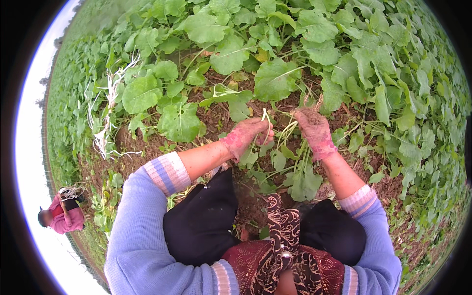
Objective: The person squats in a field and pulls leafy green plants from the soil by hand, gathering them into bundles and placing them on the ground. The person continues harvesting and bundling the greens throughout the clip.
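Both hands wear thin pink patterned gloves, stained with soil. My left hand (250, 137) is closed around a few thin pale green stems near the middle of the view. To its right, my right hand (314, 129) grips the root end of a bunch of uprooted leafy green seedlings (304, 180); brown roots with soil stick out above the fingers, and the leaves hang downward between my forearms. The two hands are a little apart, over the soil, with some stems between them.
Broad-leaved green plants (274, 79) grow densely ahead and to the right. White plastic strips (105, 132) lie on the leaves and soil at left. A person in a pink jacket (68, 217) is farther off at lower left, holding pale strips.
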`<act>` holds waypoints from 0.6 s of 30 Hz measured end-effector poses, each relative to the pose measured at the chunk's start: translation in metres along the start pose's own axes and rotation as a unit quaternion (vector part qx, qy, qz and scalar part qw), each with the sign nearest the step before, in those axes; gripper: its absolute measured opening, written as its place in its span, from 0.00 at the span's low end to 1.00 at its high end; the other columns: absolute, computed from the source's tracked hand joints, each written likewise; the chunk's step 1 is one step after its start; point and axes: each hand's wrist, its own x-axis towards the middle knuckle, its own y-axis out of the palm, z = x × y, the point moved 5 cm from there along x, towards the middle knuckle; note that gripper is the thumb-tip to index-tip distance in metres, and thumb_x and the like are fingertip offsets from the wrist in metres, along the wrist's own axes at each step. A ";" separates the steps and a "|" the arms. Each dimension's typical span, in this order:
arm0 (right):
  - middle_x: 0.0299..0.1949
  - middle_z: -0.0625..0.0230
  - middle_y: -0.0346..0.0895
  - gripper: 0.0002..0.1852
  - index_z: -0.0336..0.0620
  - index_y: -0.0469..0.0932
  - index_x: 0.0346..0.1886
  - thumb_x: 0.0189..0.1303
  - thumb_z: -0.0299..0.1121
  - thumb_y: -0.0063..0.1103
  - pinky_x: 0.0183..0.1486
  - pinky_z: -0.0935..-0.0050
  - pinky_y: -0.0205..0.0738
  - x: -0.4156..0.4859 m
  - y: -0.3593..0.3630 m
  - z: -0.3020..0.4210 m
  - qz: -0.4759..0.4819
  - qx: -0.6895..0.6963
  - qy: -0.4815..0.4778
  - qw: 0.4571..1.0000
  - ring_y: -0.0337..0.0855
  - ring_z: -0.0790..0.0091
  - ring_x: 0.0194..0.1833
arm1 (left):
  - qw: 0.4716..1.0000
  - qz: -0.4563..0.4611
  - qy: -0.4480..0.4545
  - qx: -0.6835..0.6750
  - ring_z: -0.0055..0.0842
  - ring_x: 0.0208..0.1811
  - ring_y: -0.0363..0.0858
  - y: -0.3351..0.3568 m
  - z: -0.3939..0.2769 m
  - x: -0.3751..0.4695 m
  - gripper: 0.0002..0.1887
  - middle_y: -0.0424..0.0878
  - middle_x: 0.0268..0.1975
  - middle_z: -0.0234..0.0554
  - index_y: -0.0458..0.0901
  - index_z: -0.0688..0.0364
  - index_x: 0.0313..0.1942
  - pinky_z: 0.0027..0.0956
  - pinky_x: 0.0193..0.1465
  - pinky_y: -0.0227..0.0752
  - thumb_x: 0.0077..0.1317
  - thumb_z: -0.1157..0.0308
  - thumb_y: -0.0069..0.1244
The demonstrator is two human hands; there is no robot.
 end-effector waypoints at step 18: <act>0.38 0.66 0.77 0.08 0.37 0.78 0.41 0.60 0.20 0.50 0.41 0.76 0.72 -0.005 -0.007 0.020 0.159 -0.001 -0.108 0.981 0.77 0.74 0.35 | 0.382 -0.099 -0.020 0.918 0.38 0.49 0.82 -0.168 -0.092 0.106 0.15 0.83 0.50 0.47 0.81 0.59 0.48 0.38 0.49 0.76 0.63 0.67 0.47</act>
